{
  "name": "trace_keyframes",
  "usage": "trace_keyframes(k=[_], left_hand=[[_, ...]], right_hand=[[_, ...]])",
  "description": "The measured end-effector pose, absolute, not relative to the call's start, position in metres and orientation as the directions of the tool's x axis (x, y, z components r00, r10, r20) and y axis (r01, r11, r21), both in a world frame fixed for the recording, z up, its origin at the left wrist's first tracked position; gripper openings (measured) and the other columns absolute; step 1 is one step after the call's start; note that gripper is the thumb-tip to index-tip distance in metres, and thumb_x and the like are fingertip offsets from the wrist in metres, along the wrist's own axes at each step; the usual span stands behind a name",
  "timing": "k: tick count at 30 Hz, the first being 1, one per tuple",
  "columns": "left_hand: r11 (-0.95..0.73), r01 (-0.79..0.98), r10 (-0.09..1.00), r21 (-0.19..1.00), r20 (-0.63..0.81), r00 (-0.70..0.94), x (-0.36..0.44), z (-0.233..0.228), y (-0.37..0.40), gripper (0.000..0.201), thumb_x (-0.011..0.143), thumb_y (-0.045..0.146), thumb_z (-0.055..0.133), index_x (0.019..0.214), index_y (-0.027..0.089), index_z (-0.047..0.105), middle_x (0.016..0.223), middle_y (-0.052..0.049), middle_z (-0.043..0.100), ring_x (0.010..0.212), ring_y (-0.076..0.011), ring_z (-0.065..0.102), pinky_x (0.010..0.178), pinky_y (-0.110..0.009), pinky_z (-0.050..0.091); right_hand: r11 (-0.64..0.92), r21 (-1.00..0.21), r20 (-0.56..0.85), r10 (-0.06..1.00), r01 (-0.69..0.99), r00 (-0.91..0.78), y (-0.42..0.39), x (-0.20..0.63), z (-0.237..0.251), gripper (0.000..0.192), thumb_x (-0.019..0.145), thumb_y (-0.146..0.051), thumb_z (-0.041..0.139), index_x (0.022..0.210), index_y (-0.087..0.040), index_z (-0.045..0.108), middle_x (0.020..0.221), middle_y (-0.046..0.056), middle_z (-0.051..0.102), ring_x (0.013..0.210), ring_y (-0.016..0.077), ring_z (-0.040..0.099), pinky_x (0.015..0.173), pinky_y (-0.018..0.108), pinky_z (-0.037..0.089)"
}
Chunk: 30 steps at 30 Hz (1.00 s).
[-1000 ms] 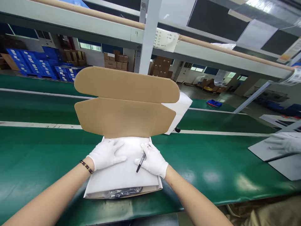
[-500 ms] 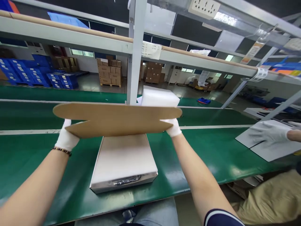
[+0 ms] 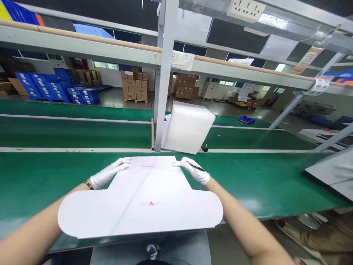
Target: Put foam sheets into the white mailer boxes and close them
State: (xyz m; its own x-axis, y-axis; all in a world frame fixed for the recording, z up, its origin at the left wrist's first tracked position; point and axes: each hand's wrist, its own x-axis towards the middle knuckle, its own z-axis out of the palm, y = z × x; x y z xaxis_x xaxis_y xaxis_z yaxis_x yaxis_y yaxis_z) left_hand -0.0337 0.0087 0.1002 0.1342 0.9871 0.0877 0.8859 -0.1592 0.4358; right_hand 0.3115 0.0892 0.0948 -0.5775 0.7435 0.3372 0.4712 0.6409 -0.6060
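A white cardboard box (image 3: 146,187) lies on the green belt (image 3: 41,173) in front of me, its lid folded down over it. The lid's wide rounded front flap (image 3: 138,215) sticks out toward me past the belt's edge, with a small red mark on it. My left hand (image 3: 109,172), in a white glove, rests flat on the lid's far left corner. My right hand (image 3: 193,170), also gloved, rests on the far right corner and holds a black pen (image 3: 196,167) along its fingers.
A stack of white foam sheets (image 3: 187,127) leans beside the grey frame post (image 3: 162,84) behind the box. At the right edge a co-worker's gloved hand (image 3: 343,171) is on grey-white sheets (image 3: 328,173). Blue crates and brown cartons stand in the far background.
Both hands left the white padding inside the box, took the brown-lined lid by its ends and swung it down toward me. The lid now covers the box, white side up.
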Motion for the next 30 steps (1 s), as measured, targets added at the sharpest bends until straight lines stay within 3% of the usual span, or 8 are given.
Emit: trace_keyframes(k=[2,4,7,12,17,21,25,30], left_hand=[[-0.128,0.923,0.968,0.363,-0.155,0.196,-0.037,0.120,0.002,0.052,0.095,0.045,0.033,0.135,0.021,0.057,0.147,-0.006,0.048,0.131,-0.0229,0.051,0.108,-0.039,0.041],[-0.167,0.956,0.925,0.242,-0.297,0.237,-0.030,0.130,-0.007,0.056,0.092,0.052,0.040,0.141,0.026,0.051,0.150,-0.006,0.043,0.135,-0.0303,0.045,0.113,-0.049,0.033],[-0.391,0.908,0.900,0.147,-0.146,0.411,-0.010,0.110,-0.029,0.065,0.089,0.063,0.042,0.144,0.028,0.046,0.153,-0.008,0.038,0.140,-0.0355,0.037,0.115,-0.055,0.030],[-0.519,0.853,0.846,-0.050,0.112,0.521,0.001,0.037,-0.061,0.071,0.087,0.067,0.045,0.144,0.025,0.048,0.151,-0.015,0.042,0.140,-0.0411,0.035,0.113,-0.060,0.028],[-0.490,0.868,0.854,-0.081,0.154,0.497,0.010,0.012,-0.062,0.103,0.064,0.086,0.054,0.142,0.019,0.051,0.146,-0.025,0.044,0.137,-0.0520,0.031,0.109,-0.068,0.023],[-0.435,0.893,0.885,-0.114,0.127,0.448,0.033,0.017,-0.040,0.093,0.063,0.066,0.074,0.142,0.023,0.051,0.148,-0.023,0.042,0.135,-0.0529,0.033,0.108,-0.068,0.023],[-0.337,0.931,0.920,-0.142,0.160,0.358,0.047,0.031,0.007,0.080,0.071,0.045,0.077,0.141,0.017,0.051,0.146,-0.024,0.045,0.133,-0.0486,0.039,0.107,-0.060,0.030],[-0.334,0.934,0.921,-0.129,0.165,0.352,0.049,0.046,0.048,0.077,0.072,0.043,0.077,0.137,0.011,0.054,0.141,-0.025,0.049,0.128,-0.0434,0.045,0.107,-0.053,0.035]], right_hand=[[0.643,-0.609,0.201,0.691,0.464,-0.694,0.078,0.319,0.108,0.030,0.088,-0.049,0.060,0.074,-0.022,0.059,0.077,0.000,0.066,0.076,0.0189,0.066,0.067,0.033,0.056],[0.653,-0.587,0.103,0.647,0.479,-0.756,0.061,0.316,0.112,0.030,0.078,-0.049,0.071,0.088,-0.023,0.062,0.084,0.001,0.067,0.075,0.0197,0.065,0.066,0.034,0.056],[0.741,-0.474,0.126,0.592,0.476,-0.796,0.031,0.303,0.094,0.059,0.073,-0.049,0.075,0.119,-0.018,0.055,0.099,0.007,0.066,0.088,0.0230,0.063,0.081,0.041,0.055],[0.838,-0.268,0.327,0.542,0.474,-0.774,0.005,0.293,0.039,0.059,0.059,-0.061,0.080,0.091,-0.016,0.060,0.124,0.018,0.058,0.116,0.0349,0.050,0.101,0.055,0.043],[0.863,-0.210,0.261,0.502,0.459,-0.824,0.010,0.292,0.031,0.075,0.049,-0.073,0.076,0.092,-0.014,0.062,0.126,0.022,0.055,0.118,0.0412,0.048,0.101,0.062,0.038],[0.843,-0.091,0.156,0.538,0.531,-0.828,0.028,0.279,0.034,0.071,0.055,-0.060,0.082,0.101,-0.010,0.063,0.137,0.028,0.049,0.126,0.0479,0.042,0.104,0.068,0.030],[0.791,-0.036,0.171,0.607,0.611,-0.776,0.066,0.259,0.035,0.064,0.060,-0.043,0.085,0.107,-0.008,0.062,0.141,0.030,0.045,0.130,0.0458,0.041,0.107,0.064,0.030],[0.771,-0.092,0.272,0.629,0.631,-0.728,0.105,0.249,0.037,0.067,0.058,-0.055,0.083,0.104,-0.010,0.064,0.137,0.027,0.050,0.127,0.0431,0.044,0.105,0.058,0.038]])
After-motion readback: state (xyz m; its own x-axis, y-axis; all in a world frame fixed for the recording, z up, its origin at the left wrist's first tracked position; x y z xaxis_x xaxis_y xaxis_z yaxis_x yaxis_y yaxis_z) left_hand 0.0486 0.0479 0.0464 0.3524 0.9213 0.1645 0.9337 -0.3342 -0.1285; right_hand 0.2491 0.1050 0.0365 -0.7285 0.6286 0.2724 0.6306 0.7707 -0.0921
